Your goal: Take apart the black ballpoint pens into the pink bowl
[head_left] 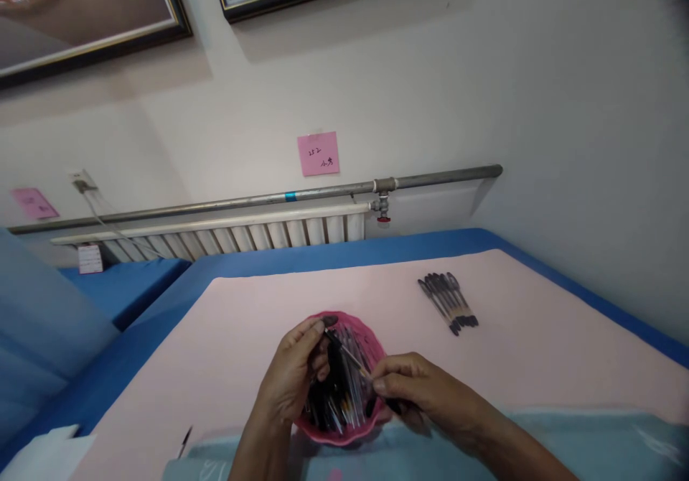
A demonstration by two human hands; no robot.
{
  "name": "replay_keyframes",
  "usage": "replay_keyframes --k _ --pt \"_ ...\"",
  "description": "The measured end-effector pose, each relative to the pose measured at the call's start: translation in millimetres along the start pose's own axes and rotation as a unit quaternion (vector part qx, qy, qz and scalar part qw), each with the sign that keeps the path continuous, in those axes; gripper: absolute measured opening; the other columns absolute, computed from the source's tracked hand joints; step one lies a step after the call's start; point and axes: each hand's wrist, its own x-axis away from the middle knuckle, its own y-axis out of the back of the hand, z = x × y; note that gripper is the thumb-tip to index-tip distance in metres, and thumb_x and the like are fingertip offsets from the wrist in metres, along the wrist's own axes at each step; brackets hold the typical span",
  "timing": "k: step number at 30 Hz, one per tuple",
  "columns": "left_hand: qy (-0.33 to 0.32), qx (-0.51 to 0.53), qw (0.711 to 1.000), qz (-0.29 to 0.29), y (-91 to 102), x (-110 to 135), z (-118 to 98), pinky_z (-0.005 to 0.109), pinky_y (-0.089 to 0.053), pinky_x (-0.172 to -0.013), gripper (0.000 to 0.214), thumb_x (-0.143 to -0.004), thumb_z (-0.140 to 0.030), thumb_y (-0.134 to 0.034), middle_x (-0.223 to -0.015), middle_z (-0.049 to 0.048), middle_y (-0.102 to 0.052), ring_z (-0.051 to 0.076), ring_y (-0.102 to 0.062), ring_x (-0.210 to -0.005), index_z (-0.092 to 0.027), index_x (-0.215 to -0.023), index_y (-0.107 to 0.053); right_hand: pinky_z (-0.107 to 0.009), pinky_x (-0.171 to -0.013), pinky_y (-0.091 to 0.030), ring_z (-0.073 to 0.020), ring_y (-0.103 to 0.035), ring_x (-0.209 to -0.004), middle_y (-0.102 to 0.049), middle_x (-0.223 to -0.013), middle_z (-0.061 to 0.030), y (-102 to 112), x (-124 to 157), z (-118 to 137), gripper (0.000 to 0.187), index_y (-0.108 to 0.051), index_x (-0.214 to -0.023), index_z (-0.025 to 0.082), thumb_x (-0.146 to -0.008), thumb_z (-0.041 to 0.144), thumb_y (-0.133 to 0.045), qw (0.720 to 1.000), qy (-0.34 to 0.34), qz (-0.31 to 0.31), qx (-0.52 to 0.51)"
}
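A pink basket (366, 329) full of several pens and pen parts sits on the pink table cover near the front edge. My left hand (293, 377) reaches into its left side, fingers closed on a black pen part. Over the basket's right rim, my right hand (417, 388) is pinched on a thin pen refill (355, 359) that slants up toward the left hand. A row of several assembled black pens (448, 301) lies on the cover to the right, apart from both hands.
The pink cover (242, 337) lies over a blue table (344, 255) against a white wall with a radiator (231, 235) and pipe. A lone pen (184, 441) lies at the front left. A light blue cloth (592, 438) covers the near edge.
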Motion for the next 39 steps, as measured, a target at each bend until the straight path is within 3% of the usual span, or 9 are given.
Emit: replay_keyframes --k 8,14,20,26,31,36,39 --pt "-0.03 0.016 0.999 -0.022 0.6 -2 1 0.016 -0.022 -0.037 0.03 -0.068 -0.036 -0.074 -0.052 -0.0084 -0.041 0.001 -0.028 -0.038 -0.014 -0.069 -0.053 -0.02 -0.04 -0.016 -0.0044 -0.03 -0.038 -0.046 -0.045 0.0066 -10 1 1 0.014 -0.059 -0.064 0.016 -0.067 0.029 -0.062 1.0 0.018 0.002 0.004" --pt "-0.045 0.018 0.998 -0.035 0.5 -2 3 0.015 -0.021 -0.036 0.032 -0.07 -0.036 -0.073 -0.05 -0.0094 -0.039 0.001 -0.028 -0.037 -0.015 -0.065 -0.049 -0.019 -0.043 -0.025 -0.0057 -0.039 -0.043 -0.051 -0.05 0.0055 -15 2 4 0.01 -0.056 -0.064 0.017 -0.062 0.023 -0.064 0.999 0.046 -0.021 0.017" --pt "-0.06 0.027 0.997 -0.036 -1.1 -2 3 0.015 -0.022 -0.036 0.032 -0.069 -0.035 -0.073 -0.05 -0.0095 -0.038 0.001 -0.03 -0.038 -0.015 -0.065 -0.049 -0.021 -0.043 -0.034 -0.0106 -0.051 -0.048 -0.059 -0.06 -0.0015 -24 6 6 0.028 -0.06 -0.077 0.015 -0.076 0.041 -0.052 0.991 -0.003 0.093 -0.101" --pt "-0.061 0.03 0.997 -0.033 -2.6 -1 3 0.016 -0.022 -0.036 0.033 -0.07 -0.035 -0.073 -0.049 -0.0092 -0.039 0.001 -0.03 -0.037 -0.015 -0.063 -0.048 -0.019 -0.043 -0.029 -0.0071 -0.044 -0.043 -0.055 -0.053 0.0034 -25 3 -1 0.02 -0.051 -0.066 0.018 -0.066 0.028 -0.067 0.996 0.029 0.013 -0.078" --pt "-0.045 0.026 0.998 -0.024 -4.0 -1 3 0.015 -0.022 -0.036 0.034 -0.067 -0.035 -0.075 -0.049 -0.0092 -0.04 0.001 -0.03 -0.037 -0.015 -0.062 -0.049 -0.022 -0.046 -0.034 -0.0118 -0.053 -0.052 -0.059 -0.062 -0.0015 -30 3 0 0.028 -0.056 -0.077 0.016 -0.075 0.044 -0.056 0.984 0.016 0.092 -0.153" --pt "-0.038 0.016 0.999 -0.016 -5.2 0 2 0.016 -0.022 -0.036 0.035 -0.066 -0.037 -0.075 -0.048 -0.009 -0.04 0.001 -0.03 -0.037 -0.015 -0.061 -0.048 -0.021 -0.049 -0.031 -0.0079 -0.045 -0.049 -0.054 -0.056 0.0034 -31 3 0 0.018 -0.053 -0.066 0.017 -0.066 0.028 -0.067 0.992 0.036 0.012 -0.119" --pt "-0.034 0.016 0.999 -0.015 -5.1 0 2 0.016 -0.022 -0.036 0.035 -0.066 -0.037 -0.075 -0.047 -0.0092 -0.039 0.001 -0.029 -0.037 -0.015 -0.061 -0.048 -0.022 -0.049 -0.03 -0.0098 -0.049 -0.052 -0.057 -0.061 0.0013 -31 2 -1 0.02 -0.055 -0.076 0.017 -0.068 0.033 -0.065 0.989 0.024 0.039 -0.144"
